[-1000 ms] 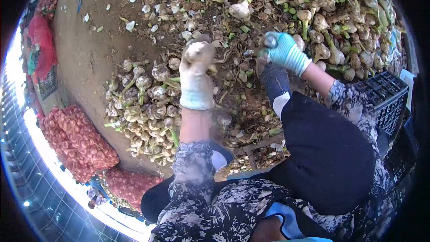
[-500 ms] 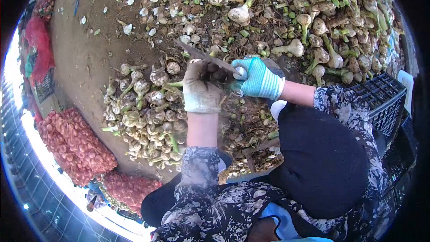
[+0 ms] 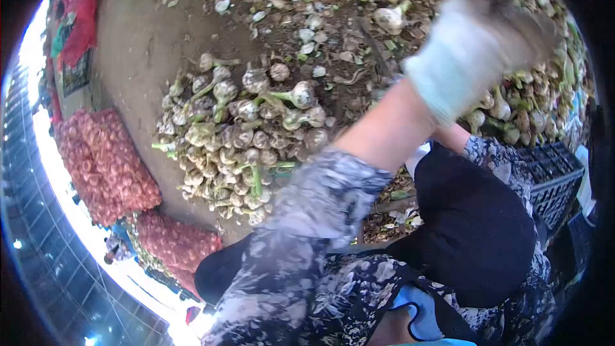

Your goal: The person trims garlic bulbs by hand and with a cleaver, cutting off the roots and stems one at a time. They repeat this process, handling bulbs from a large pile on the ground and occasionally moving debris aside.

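My left hand [image 3: 490, 41], in a pale knitted glove soiled over the fingers, reaches across to the upper right. It is smeared by motion over the near side of the large garlic heap [image 3: 512, 106], so its fingers and anything in them cannot be made out. My right hand is hidden behind the left forearm; only part of the right forearm [image 3: 452, 137] shows. From behind the left arm a dark narrow knife blade [image 3: 377, 48] sticks out, pointing up and left. Left of it lies a pile of garlic bulbs with short stems [image 3: 240, 138].
Cut stems and peel litter the brown ground [image 3: 138, 57]. A black plastic crate [image 3: 554, 182] stands at right. Full red mesh sacks of garlic [image 3: 106, 166] lie at left, below a loose red net [image 3: 79, 16]. Another person [image 3: 117, 250] is far off at lower left.
My left hand has swung from beside the right hand to the upper right, over the large heap. The blade now points more steeply upward, and the whole view has shifted.
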`<move>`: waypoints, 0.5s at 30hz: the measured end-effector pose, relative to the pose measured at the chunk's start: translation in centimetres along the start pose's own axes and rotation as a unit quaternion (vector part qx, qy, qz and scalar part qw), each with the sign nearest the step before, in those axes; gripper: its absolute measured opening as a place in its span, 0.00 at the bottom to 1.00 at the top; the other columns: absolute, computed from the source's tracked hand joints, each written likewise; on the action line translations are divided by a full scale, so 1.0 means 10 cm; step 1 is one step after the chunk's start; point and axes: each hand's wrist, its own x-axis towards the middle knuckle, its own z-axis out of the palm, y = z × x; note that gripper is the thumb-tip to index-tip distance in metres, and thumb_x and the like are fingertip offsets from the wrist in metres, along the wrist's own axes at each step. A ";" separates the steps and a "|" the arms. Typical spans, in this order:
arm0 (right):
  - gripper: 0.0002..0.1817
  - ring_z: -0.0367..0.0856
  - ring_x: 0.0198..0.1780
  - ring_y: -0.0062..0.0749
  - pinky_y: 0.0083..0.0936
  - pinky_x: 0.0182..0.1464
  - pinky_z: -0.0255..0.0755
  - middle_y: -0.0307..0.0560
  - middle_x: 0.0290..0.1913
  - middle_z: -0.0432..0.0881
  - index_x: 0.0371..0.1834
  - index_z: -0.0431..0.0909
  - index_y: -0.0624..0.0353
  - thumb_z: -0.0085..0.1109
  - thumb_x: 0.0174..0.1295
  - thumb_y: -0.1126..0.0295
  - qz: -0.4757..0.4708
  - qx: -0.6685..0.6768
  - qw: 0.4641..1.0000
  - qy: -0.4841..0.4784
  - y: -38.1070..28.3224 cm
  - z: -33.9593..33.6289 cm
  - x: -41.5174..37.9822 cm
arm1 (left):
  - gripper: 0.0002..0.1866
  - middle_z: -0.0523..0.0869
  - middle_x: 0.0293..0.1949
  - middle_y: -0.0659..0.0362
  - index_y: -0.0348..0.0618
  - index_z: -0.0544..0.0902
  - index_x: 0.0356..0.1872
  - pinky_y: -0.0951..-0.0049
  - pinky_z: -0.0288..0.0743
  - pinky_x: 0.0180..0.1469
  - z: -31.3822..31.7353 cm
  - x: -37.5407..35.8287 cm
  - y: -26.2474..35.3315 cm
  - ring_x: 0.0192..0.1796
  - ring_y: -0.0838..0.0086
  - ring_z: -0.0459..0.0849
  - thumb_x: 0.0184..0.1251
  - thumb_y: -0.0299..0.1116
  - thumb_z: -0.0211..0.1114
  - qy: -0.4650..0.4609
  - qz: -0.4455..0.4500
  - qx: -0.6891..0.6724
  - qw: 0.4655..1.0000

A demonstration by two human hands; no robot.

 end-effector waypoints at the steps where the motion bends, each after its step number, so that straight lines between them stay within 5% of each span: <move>1: 0.15 0.75 0.29 0.30 0.26 0.34 0.70 0.46 0.29 0.79 0.35 0.77 0.61 0.62 0.48 0.63 -0.011 0.027 0.999 -0.017 0.07 -0.02 0.04 | 0.22 0.79 0.39 0.46 0.35 0.74 0.44 0.70 0.73 0.46 -0.04 -0.02 0.03 0.44 0.60 0.78 0.43 0.24 0.65 0.033 -0.022 0.019 0.999; 3: 0.17 0.74 0.30 0.28 0.25 0.35 0.70 0.46 0.28 0.79 0.36 0.76 0.63 0.65 0.48 0.62 -0.028 0.084 0.995 -0.044 0.27 -0.13 0.16 | 0.24 0.78 0.38 0.44 0.35 0.73 0.45 0.70 0.73 0.47 -0.07 -0.03 0.06 0.44 0.58 0.78 0.41 0.25 0.66 0.097 -0.059 0.051 0.992; 4: 0.19 0.73 0.30 0.27 0.24 0.35 0.70 0.46 0.28 0.78 0.37 0.76 0.64 0.66 0.48 0.62 -0.034 0.113 0.991 -0.055 0.39 -0.18 0.22 | 0.29 0.79 0.40 0.46 0.32 0.72 0.48 0.69 0.74 0.46 -0.27 -0.28 -0.20 0.42 0.59 0.79 0.38 0.27 0.68 0.064 -0.069 0.258 0.961; 5: 0.20 0.73 0.31 0.26 0.23 0.36 0.70 0.45 0.28 0.78 0.37 0.76 0.65 0.67 0.48 0.62 -0.037 0.144 0.987 -0.067 0.51 -0.19 0.26 | 0.29 0.79 0.41 0.48 0.30 0.73 0.48 0.69 0.74 0.45 -0.43 -0.58 -0.38 0.42 0.62 0.79 0.39 0.29 0.69 0.082 -0.330 0.195 0.920; 6: 0.23 0.70 0.30 0.24 0.23 0.36 0.69 0.43 0.28 0.78 0.37 0.75 0.66 0.69 0.46 0.59 -0.032 0.090 0.995 -0.041 0.60 -0.19 0.33 | 0.29 0.78 0.43 0.48 0.33 0.74 0.48 0.70 0.74 0.47 -0.68 -0.74 -0.63 0.45 0.66 0.78 0.40 0.31 0.70 0.147 -0.573 0.101 0.800; 7: 0.25 0.69 0.30 0.23 0.24 0.35 0.69 0.41 0.27 0.76 0.37 0.74 0.67 0.71 0.44 0.59 -0.017 0.120 0.991 -0.055 0.41 -0.27 0.18 | 0.29 0.76 0.44 0.43 0.33 0.73 0.49 0.69 0.74 0.49 -0.89 -0.85 -0.65 0.46 0.63 0.78 0.42 0.33 0.69 0.131 -0.590 0.186 0.775; 8: 0.24 0.69 0.29 0.23 0.23 0.35 0.69 0.40 0.27 0.77 0.36 0.74 0.67 0.71 0.44 0.59 -0.021 0.125 0.991 -0.037 0.45 -0.22 0.17 | 0.31 0.75 0.46 0.42 0.35 0.73 0.50 0.66 0.73 0.50 -1.07 -1.03 -0.86 0.46 0.58 0.78 0.41 0.38 0.69 -0.034 -0.545 0.457 0.702; 11: 0.22 0.70 0.29 0.22 0.23 0.35 0.69 0.40 0.26 0.77 0.31 0.73 0.65 0.71 0.44 0.60 -0.035 0.122 0.991 -0.033 0.31 -0.24 0.15 | 0.30 0.77 0.48 0.49 0.44 0.77 0.47 0.64 0.71 0.51 -1.34 -1.43 -1.32 0.47 0.56 0.78 0.37 0.44 0.69 -0.296 -0.446 0.540 0.650; 14: 0.19 0.69 0.28 0.21 0.22 0.34 0.69 0.40 0.27 0.77 0.27 0.71 0.64 0.70 0.45 0.62 -0.030 0.126 0.991 -0.038 0.20 -0.26 0.11 | 0.29 0.80 0.45 0.51 0.48 0.77 0.48 0.62 0.59 0.61 -1.40 -1.61 -1.50 0.54 0.59 0.72 0.39 0.44 0.68 -0.375 -0.395 0.491 0.680; 15: 0.18 0.69 0.28 0.21 0.22 0.34 0.69 0.40 0.27 0.77 0.26 0.70 0.63 0.70 0.45 0.63 -0.028 0.127 0.991 -0.035 0.18 -0.29 0.11 | 0.29 0.80 0.44 0.52 0.47 0.77 0.48 0.63 0.61 0.60 -1.40 -1.63 -1.54 0.54 0.59 0.73 0.38 0.43 0.68 -0.322 -0.427 0.441 0.721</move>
